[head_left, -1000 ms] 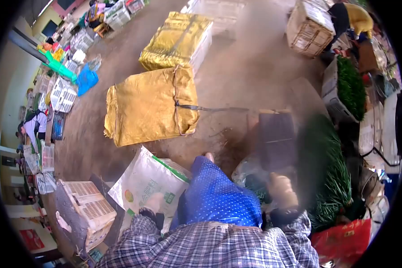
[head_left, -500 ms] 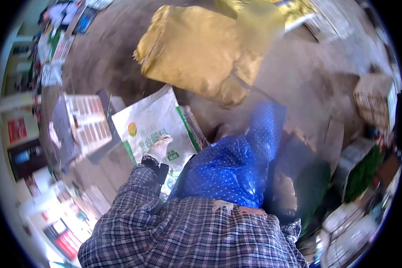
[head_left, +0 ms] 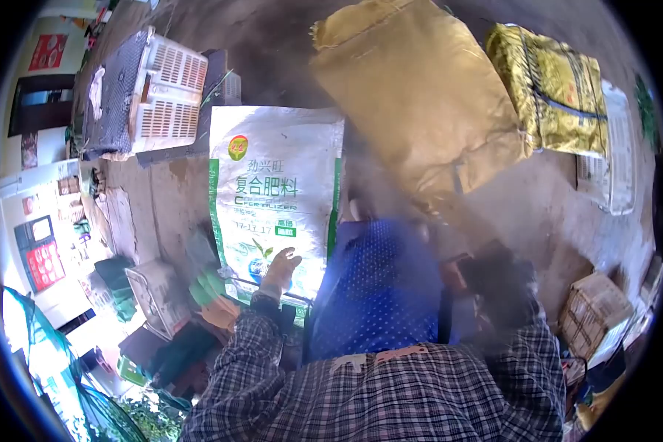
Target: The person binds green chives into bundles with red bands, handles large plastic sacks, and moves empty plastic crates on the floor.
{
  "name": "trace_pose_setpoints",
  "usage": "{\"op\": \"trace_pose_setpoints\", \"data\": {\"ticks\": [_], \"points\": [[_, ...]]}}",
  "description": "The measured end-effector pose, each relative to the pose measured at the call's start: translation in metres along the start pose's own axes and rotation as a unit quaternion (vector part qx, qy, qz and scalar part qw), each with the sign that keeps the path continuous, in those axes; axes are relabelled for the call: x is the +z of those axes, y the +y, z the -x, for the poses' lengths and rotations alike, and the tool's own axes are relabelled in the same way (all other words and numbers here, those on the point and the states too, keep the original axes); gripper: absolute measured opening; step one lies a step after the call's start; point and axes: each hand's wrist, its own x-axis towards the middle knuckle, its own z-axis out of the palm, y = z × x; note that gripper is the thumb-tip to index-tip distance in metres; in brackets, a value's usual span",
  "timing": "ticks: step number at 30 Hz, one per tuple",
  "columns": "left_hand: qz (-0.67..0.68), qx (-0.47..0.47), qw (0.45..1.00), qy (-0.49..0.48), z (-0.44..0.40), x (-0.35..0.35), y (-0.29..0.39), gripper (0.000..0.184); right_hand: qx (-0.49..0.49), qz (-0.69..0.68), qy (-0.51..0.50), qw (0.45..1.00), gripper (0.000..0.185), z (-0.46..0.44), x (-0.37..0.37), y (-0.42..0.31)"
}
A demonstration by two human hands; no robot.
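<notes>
My left hand (head_left: 280, 271) is in front of the lower part of a white and green fertilizer sack (head_left: 276, 147). Its fingers look loosely bent and apart, with nothing seen in them; whether they touch the sack I cannot tell. My right hand (head_left: 497, 283) is a dark blur beside my lap, its fingers smeared. Beyond it lies a large tan-gold sack (head_left: 420, 88), its near end blurred. A blue polka-dot apron (head_left: 376, 295) covers my lap between my hands.
White slatted crates (head_left: 171, 96) stand at the upper left. A tied yellow bundle (head_left: 549, 92) lies at the upper right, with a white crate (head_left: 620, 151) beside it. Another crate (head_left: 597, 313) is at the right. A greyish box (head_left: 158, 295) stands at the lower left.
The view has turned, so the fertilizer sack looks more upright and the tan-gold sack sits farther right. My right forearm now shows, blurred. My left hand is by the lower part of the fertilizer sack.
</notes>
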Motion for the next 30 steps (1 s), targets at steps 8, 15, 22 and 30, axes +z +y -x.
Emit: {"op": "trace_pose_setpoints", "data": {"ticks": [8, 15, 22, 30], "points": [[0.079, 0.161, 0.976, 0.124, -0.102, -0.054, 0.085, 0.051, 0.177, -0.113, 0.006, 0.978, 0.043, -0.223, 0.164, 0.070], [-0.219, 0.299, 0.877, 0.306, -0.250, -0.075, 0.148, 0.045, 0.128, 0.111, 0.020, 0.985, 0.047, -0.367, 0.231, 0.163], [-0.387, 0.283, 0.788, 0.386, -0.350, -0.087, 0.152, 0.042, 0.219, -0.049, -0.107, 0.969, 0.048, -0.399, 0.225, 0.151], [-0.388, 0.271, 0.823, 0.313, -0.338, -0.112, 0.180, 0.034, 0.247, -0.102, -0.107, 0.958, 0.050, -0.419, 0.192, 0.120]]}}
